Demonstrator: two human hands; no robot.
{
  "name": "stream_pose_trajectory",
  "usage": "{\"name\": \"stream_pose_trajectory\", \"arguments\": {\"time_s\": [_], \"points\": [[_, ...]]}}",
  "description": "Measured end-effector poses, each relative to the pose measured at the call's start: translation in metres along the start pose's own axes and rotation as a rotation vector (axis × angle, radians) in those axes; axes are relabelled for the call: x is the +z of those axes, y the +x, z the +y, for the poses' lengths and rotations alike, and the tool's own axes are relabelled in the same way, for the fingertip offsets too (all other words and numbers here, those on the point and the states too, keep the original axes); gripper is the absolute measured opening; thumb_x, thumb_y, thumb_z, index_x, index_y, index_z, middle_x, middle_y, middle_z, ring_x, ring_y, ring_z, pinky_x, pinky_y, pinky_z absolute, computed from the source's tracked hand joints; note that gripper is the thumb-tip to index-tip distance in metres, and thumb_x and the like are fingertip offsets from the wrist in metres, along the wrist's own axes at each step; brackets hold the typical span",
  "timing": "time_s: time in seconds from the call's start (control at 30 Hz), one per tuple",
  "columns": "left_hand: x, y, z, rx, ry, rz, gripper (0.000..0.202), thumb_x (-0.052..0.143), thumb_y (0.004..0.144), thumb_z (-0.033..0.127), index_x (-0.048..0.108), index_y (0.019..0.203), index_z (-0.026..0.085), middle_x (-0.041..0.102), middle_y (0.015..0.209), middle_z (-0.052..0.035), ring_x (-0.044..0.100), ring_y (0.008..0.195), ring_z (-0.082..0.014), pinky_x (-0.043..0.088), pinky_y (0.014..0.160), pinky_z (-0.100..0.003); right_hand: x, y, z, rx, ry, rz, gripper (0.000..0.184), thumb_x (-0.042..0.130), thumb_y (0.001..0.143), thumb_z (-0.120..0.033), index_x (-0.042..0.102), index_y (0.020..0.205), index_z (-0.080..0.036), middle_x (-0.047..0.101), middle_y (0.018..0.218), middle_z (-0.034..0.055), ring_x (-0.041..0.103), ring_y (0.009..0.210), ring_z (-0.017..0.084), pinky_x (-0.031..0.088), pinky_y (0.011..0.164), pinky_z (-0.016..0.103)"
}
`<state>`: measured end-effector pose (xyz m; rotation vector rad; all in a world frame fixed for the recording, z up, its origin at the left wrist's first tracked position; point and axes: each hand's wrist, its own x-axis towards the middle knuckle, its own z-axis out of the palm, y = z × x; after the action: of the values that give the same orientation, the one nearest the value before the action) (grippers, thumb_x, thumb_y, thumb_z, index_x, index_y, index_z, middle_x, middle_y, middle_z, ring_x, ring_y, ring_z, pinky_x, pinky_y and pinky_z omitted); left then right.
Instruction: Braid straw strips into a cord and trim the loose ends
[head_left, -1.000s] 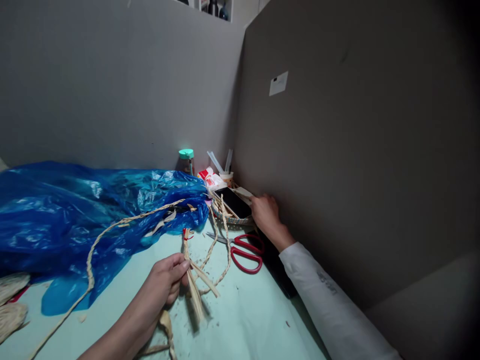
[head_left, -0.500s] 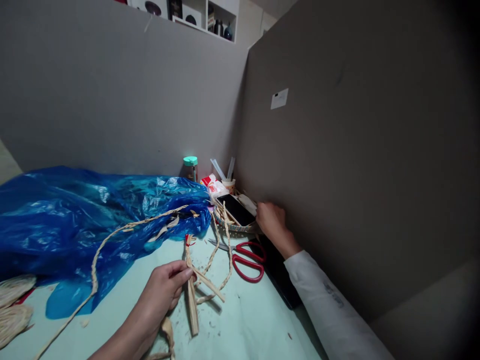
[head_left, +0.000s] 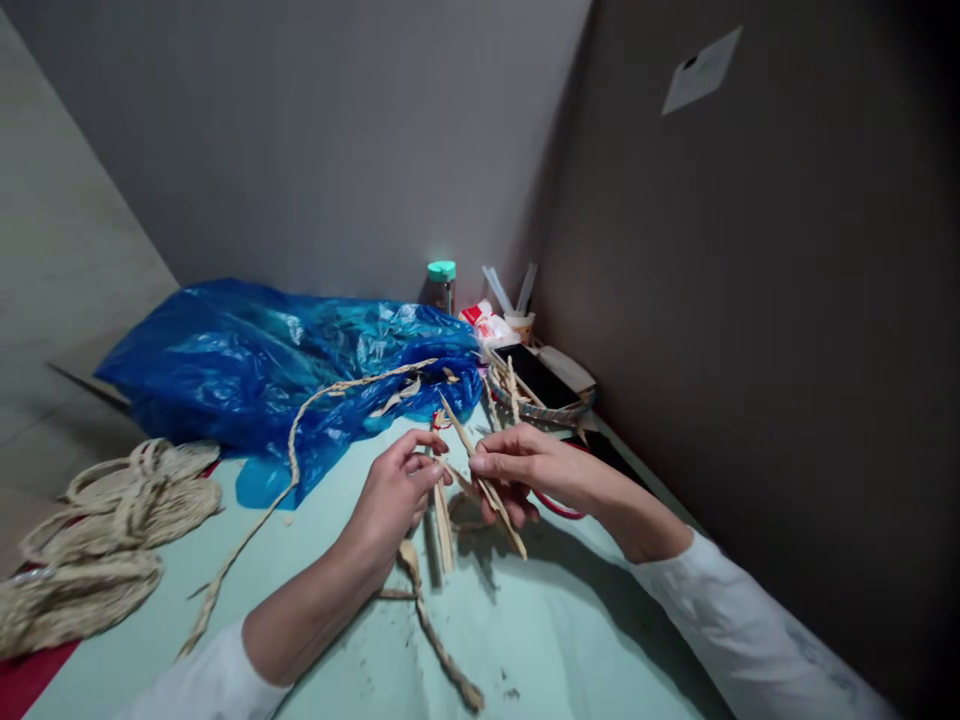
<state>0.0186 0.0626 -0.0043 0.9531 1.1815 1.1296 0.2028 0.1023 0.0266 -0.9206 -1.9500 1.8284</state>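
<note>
The strips [head_left: 444,540] are pale straw yellow, the thread [head_left: 439,422] red. The long braid [head_left: 294,450] is tan with a plaited pattern. The bag [head_left: 247,350] is glossy blue, the tabletop [head_left: 585,660] mint green, the jar lid [head_left: 442,270] turquoise, the packet [head_left: 489,326] red and white, the phone screen [head_left: 540,378] black. 2 sleeves [head_left: 735,610] are white, 1 with a blurred grey-blue mark [head_left: 819,658].
</note>
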Motion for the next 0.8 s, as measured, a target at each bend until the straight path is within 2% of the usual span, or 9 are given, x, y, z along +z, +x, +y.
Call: {"name": "stream_pose_trajectory", "arguments": {"time_s": [0.13, 0.27, 0.37, 0.47, 0.57, 0.63, 0.7, 0.8], "points": [[-0.001, 0.0, -0.001, -0.023, -0.02, -0.045, 0.023, 0.069, 0.071, 0.029, 0.06, 0.086, 0.015, 0.034, 0.048, 0.0107, 0.018, 0.038, -0.0016, 0.009, 0.04, -0.019, 0.011, 0.005, 0.005, 0.067, 0.003, -0.076, 0.038, 0.055, 0.087, -0.048, 0.059, 0.072, -0.014, 0.069, 0.068, 0.0046, 0.057, 0.046, 0.008, 0.042, 0.042, 0.017], [-0.002, 0.003, -0.004, -0.018, -0.039, -0.064, 0.026, 0.071, 0.073, 0.032, 0.064, 0.089, 0.013, 0.027, 0.049, 0.0116, 0.015, 0.04, -0.0019, 0.008, 0.042, -0.02, 0.013, 0.007, 0.005, 0.13, 0.005, -0.095, 0.031, 0.048, 0.089, -0.036, 0.059, 0.071, -0.013, 0.068, 0.062, 0.0045, 0.056, 0.04, 0.009, 0.039, 0.037, 0.017], [-0.002, 0.004, -0.005, -0.015, -0.048, -0.058, 0.028, 0.073, 0.073, 0.035, 0.066, 0.087, 0.012, 0.029, 0.05, 0.0104, 0.017, 0.041, -0.0019, 0.008, 0.042, -0.02, 0.012, 0.006, 0.003, 0.173, -0.035, -0.152, 0.027, 0.044, 0.087, -0.027, 0.058, 0.068, -0.013, 0.067, 0.057, 0.0033, 0.053, 0.036, 0.008, 0.036, 0.034, 0.017], [-0.003, 0.004, -0.005, -0.027, -0.055, -0.054, 0.03, 0.076, 0.07, 0.033, 0.067, 0.088, 0.011, 0.038, 0.052, 0.0082, 0.02, 0.041, -0.0013, 0.007, 0.042, -0.019, 0.011, 0.003, 0.0, 0.197, -0.12, -0.185, 0.027, 0.044, 0.086, -0.023, 0.055, 0.064, -0.014, 0.065, 0.054, 0.0023, 0.052, 0.036, 0.008, 0.031, 0.033, 0.016], [-0.004, 0.003, -0.004, -0.057, -0.072, -0.072, 0.029, 0.075, 0.071, 0.032, 0.068, 0.089, 0.01, 0.053, 0.062, 0.0016, 0.021, 0.041, -0.0002, 0.006, 0.041, -0.019, 0.01, -0.001, -0.003, 0.196, -0.176, -0.228, 0.033, 0.046, 0.09, -0.029, 0.055, 0.062, -0.014, 0.064, 0.054, 0.0024, 0.053, 0.037, 0.007, 0.027, 0.034, 0.017], [-0.005, 0.003, -0.004, -0.066, -0.087, -0.084, 0.026, 0.072, 0.074, 0.03, 0.067, 0.088, 0.009, 0.058, 0.066, -0.0009, 0.02, 0.041, 0.0004, 0.007, 0.041, -0.019, 0.006, -0.003, -0.004, 0.161, -0.176, -0.255, 0.039, 0.048, 0.092, -0.039, 0.059, 0.064, -0.013, 0.066, 0.059, 0.0037, 0.054, 0.039, 0.007, 0.029, 0.035, 0.017], [-0.006, 0.004, -0.004, -0.067, -0.098, -0.095, 0.022, 0.069, 0.076, 0.028, 0.066, 0.087, 0.01, 0.054, 0.059, 0.0022, 0.018, 0.041, 0.0, 0.008, 0.041, -0.019, 0.002, -0.002, -0.003, 0.07, -0.16, -0.134, 0.041, 0.049, 0.092, -0.045, 0.062, 0.071, -0.012, 0.068, 0.066, 0.0048, 0.057, 0.045, 0.008, 0.033, 0.039, 0.018], [-0.005, 0.004, -0.006, -0.061, -0.096, -0.109, 0.019, 0.065, 0.079, 0.026, 0.065, 0.089, 0.01, 0.04, 0.049, 0.0082, 0.016, 0.041, -0.0017, 0.008, 0.042, -0.019, 0.0, 0.004, 0.005, -0.094, -0.185, 0.265, 0.03, 0.056, 0.09, -0.042, 0.062, 0.084, -0.014, 0.068, 0.079, 0.0052, 0.063, 0.064, 0.012, 0.045, 0.054, 0.019]]}}
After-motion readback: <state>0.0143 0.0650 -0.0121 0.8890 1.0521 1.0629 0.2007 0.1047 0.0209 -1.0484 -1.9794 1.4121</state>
